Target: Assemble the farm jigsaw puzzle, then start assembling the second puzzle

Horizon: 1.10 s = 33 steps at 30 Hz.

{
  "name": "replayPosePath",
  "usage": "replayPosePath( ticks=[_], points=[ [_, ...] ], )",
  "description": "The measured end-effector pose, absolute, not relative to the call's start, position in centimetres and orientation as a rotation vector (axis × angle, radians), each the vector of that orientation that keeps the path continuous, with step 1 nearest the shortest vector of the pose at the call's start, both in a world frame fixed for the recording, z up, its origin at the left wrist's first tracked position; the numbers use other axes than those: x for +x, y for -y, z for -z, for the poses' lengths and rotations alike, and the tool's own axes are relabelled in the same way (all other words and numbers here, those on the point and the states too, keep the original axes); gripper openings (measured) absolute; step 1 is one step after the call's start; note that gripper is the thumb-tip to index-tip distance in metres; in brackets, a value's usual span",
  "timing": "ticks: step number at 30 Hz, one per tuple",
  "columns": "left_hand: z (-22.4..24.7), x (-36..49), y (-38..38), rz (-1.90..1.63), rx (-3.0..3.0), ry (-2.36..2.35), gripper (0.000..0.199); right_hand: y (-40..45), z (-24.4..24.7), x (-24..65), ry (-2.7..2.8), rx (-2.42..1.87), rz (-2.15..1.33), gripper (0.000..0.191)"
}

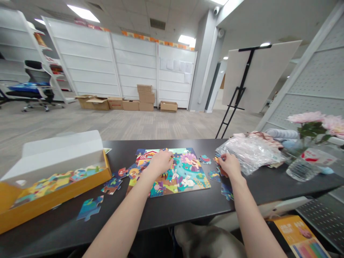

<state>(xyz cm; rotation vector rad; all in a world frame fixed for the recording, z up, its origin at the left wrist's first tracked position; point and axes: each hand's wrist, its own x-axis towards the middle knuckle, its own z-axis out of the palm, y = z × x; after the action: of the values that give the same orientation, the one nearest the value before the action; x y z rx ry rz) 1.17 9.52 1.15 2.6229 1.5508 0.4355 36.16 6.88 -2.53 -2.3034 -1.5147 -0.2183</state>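
A colourful jigsaw puzzle [185, 172] with animals, rabbits and a red barn lies largely assembled on the black table. My left hand [160, 162] rests over its upper middle, fingers curled down and close together; whatever is beneath the fingertips is hidden. To the right of the puzzle, my right hand [229, 165] has its fingers closed on a puzzle piece [216, 159], only partly visible. Loose pieces lie close to that hand: a teal and red piece [205, 159], a blue one [214, 175] and a dark blue one [227, 191].
At left stands an open yellow box [61, 193] holding puzzle pieces, with loose pieces [90, 208] beside it. Clear plastic packaging [249, 152] and a glass vase [302, 168] of pink flowers occupy the right. An orange box [301, 233] sits below the table edge.
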Motion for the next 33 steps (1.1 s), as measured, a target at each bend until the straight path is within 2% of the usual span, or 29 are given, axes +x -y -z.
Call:
replayPosePath(
  ticks=[12, 18, 20, 25, 29, 33],
  points=[
    [-0.8, 1.4, -9.7, -0.541, 2.526, -1.531, 0.024, -7.1, 2.6, 36.5, 1.474, -2.36, 0.13, 0.035],
    [-0.7, 1.5, -9.8, -0.703, 2.396, -1.425, 0.021, -6.9, 1.9, 36.6, 1.506, -1.945, 0.191, 0.04],
    [-0.6, 1.7, -10.0, -0.783, 2.318, -1.368, 0.019, -6.8, 0.8, 35.7, 1.479, -1.779, 0.019, 0.046],
    [0.0, 2.8, -10.8, -0.989, 2.035, -1.185, 0.022, -8.8, -2.9, 29.9, 1.681, -1.343, -0.683, 0.057],
    [0.8, 3.3, -12.0, -1.115, 1.811, -1.054, 0.027, -11.6, -4.4, 24.6, 1.904, -1.115, -0.912, 0.055],
    [1.7, 2.9, -13.3, -1.211, 1.652, -0.991, 0.029, -13.3, -3.7, 22.3, 1.89, -1.019, -1.002, 0.055]
  ],
)
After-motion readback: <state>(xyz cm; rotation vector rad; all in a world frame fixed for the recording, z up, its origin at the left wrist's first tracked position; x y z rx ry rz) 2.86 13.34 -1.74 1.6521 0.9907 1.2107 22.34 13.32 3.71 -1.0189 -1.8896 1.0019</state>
